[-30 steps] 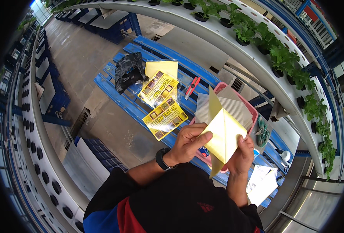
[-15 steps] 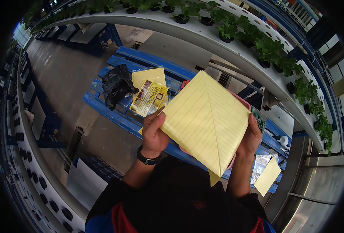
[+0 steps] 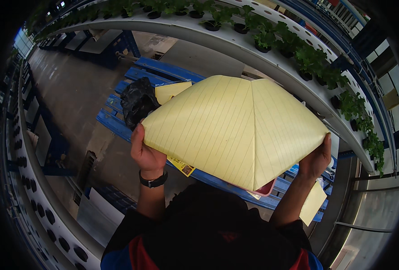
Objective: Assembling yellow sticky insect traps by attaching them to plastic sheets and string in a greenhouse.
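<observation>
A large pale-yellow sheet (image 3: 217, 130) with ruled lines and a crease across it spans the space between my hands. At its left corner my left hand (image 3: 146, 152) is closed on it, with a black watch on the wrist. My right hand (image 3: 315, 157) pinches the opposite corner. The sheet bows upward and hides much of the bench below. Part of a pink tray (image 3: 266, 188) shows under its near edge. A yellow printed packet (image 3: 181, 166) pokes out beside my left hand.
The blue slatted bench (image 3: 111, 122) carries a crumpled black plastic bag (image 3: 138, 101) and a smaller yellow sheet (image 3: 170, 91) at left. Another yellow card (image 3: 313, 203) lies at its right end. Beyond runs a white growing channel (image 3: 235, 42) with leafy plants (image 3: 265, 36) in black pots.
The folded yellow sheet has been spread wider. My hands have moved apart, the left one leftward and the right one rightward, and the sheet now covers more of the bench.
</observation>
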A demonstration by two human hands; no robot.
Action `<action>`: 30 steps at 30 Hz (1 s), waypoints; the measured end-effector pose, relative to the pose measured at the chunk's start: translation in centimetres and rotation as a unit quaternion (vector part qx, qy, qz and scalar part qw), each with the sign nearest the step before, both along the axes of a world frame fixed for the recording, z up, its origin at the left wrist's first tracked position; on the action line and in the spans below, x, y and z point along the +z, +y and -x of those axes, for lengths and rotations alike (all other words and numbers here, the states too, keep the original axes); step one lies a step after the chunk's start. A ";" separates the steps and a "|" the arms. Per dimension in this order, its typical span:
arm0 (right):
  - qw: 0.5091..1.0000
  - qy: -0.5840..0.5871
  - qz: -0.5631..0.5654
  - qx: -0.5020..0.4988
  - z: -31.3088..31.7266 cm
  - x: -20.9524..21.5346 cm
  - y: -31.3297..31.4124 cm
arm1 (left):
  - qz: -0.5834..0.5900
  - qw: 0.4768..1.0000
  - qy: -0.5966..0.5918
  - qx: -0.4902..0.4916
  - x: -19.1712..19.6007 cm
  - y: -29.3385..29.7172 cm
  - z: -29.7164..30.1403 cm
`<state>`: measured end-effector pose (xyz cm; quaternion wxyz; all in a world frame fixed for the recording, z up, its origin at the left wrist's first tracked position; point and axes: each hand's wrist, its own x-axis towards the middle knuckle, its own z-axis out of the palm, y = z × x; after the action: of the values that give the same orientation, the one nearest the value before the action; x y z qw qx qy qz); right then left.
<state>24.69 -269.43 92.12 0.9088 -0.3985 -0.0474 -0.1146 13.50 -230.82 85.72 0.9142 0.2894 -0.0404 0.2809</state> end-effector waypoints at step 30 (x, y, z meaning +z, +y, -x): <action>0.955 0.026 0.133 -0.265 5.2 -1.5 -17.3 | -0.071 0.965 0.251 0.022 -13.2 8.1 1.4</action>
<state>19.49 -286.70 90.63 0.7855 -0.5170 0.0688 -0.3330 12.11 -222.72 72.55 0.8655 0.4158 0.1774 0.2158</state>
